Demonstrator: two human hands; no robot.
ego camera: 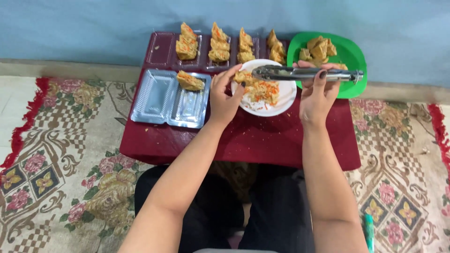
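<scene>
From where I stand, the packing looks well along but not finished. Across the back of the low red table (243, 140), from about ten to twelve o'clock, a row of clear containers (220, 44) already holds stacked pieces of stuffed fried tofu. Nearer the person, at about ten o'clock from the white plate (285, 96), an open clear plastic box (159, 96) holds only one piece (190, 80) in its right half, and its left half is bare, so I judge this box is the one in hand. More unfilled tofu waits on the green plate (351, 58) at two o'clock, and shredded orange-and-white filling lies on the white plate.

The left hand (224, 96) is curled at the white plate's left rim, its fingertips pinching a piece of tofu (243, 76) at nine o'clock on that plate. The right hand (318, 96) is closed around the handle end of metal tongs (304, 73), which lie level and point toward nine o'clock, their tips right beside that pinched piece. I cannot tell whether the tong tips grip anything.
</scene>
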